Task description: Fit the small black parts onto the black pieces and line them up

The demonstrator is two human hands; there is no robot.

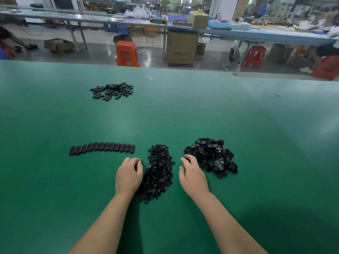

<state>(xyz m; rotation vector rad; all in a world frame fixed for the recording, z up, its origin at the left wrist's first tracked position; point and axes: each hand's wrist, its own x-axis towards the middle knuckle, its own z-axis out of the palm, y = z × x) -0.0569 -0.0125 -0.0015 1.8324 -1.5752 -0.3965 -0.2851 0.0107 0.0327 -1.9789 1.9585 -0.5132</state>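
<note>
A: The green table (183,110) fills the frame. What lies on it?

B: 4 groups. The piece pile (211,157) sits right of centre, the small-part heap (159,173) at centre, a row (102,148) of about 12 pieces runs left of centre, and a far pile (111,90) lies at upper left.

A: Which step is this?

B: It looks like the pick-up for another unit. The row seems to hold finished pieces, so the next one needs a piece and a small part.

A: What does the next move call for?

B: Probably a pinch on 1 piece from the pile's near edge, 1 small part from the heap, then pressing them together and setting the result at the row's end.

A: And the hands?

B: The right hand (192,173) reaches to the piece pile's left edge, fingers loosely curled; whether it holds anything cannot be told. The left hand (129,174) rests beside the heap, fingers curled under, contents hidden.
</note>
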